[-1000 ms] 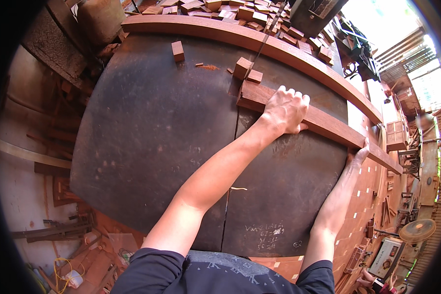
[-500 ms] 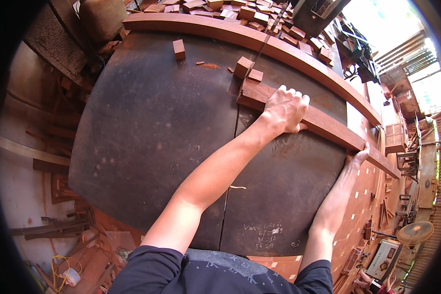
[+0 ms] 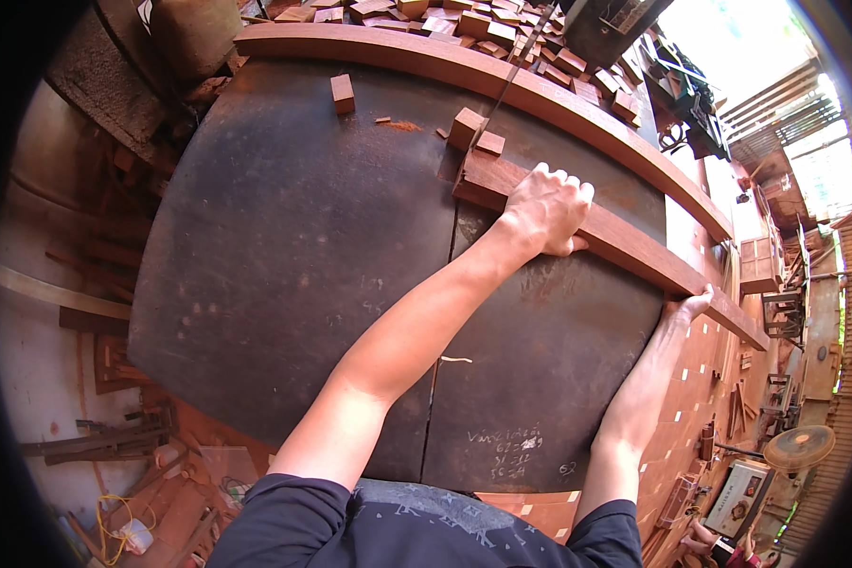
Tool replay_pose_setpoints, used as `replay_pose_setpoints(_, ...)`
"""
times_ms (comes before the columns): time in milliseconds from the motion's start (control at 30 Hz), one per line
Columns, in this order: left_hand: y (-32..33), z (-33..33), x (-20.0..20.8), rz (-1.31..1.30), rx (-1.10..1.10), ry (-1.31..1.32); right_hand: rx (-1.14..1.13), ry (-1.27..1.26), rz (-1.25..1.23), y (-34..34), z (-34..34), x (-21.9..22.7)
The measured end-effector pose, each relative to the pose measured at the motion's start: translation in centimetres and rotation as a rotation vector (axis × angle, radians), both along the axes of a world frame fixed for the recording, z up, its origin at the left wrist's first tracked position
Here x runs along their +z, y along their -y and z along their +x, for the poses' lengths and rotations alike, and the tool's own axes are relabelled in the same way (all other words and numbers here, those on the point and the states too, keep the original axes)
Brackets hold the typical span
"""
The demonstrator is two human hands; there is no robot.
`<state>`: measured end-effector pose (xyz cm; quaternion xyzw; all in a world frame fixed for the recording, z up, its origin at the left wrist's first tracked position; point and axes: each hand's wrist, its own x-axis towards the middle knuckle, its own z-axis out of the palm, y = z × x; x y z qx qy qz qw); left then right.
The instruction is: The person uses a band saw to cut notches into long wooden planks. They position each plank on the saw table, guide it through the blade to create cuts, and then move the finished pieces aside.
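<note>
A long reddish-brown wooden beam [image 3: 639, 251] lies slantwise across a dark metal saw table [image 3: 284, 256]. My left hand [image 3: 546, 210] is wrapped over the beam near its far-left end. Farther right, where the beam overhangs the table edge, my right hand [image 3: 695, 305] grips it from beneath and the near side. A thin band saw blade [image 3: 513, 74] comes down at the beam's left end. Small cut blocks sit right there: one wooden block [image 3: 465, 128] just left of the blade, and a smaller block [image 3: 489, 144] against the beam's far side.
A long wooden bar [image 3: 379, 43] spans the table's far side, with a heap of wood offcuts [image 3: 464, 24] behind it. Another loose block [image 3: 343, 94] stands at the far left, near some sawdust [image 3: 405, 126]. A fan [image 3: 798, 447] stands at the lower right.
The view has shifted very slightly. Both hands keep their hold, and the beam shows no clear movement against the blade.
</note>
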<state>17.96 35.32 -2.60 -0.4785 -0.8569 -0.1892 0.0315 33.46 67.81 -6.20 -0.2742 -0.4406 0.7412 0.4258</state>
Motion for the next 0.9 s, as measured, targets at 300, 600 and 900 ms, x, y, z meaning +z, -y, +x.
replay_pose_setpoints(300,-0.2,0.0,0.3,0.02,-0.021,0.001,0.025,-0.035,0.028,-1.6,0.8,-0.6)
replay_pose_setpoints(600,-0.4,-0.4,0.2,0.011,-0.021,0.0,0.078,-0.026,-0.007,-4.0,1.4,-1.8)
replay_pose_setpoints(900,-0.5,-0.7,0.3,-0.01,-0.013,0.012,0.064,0.025,0.014,-2.3,0.9,-1.0)
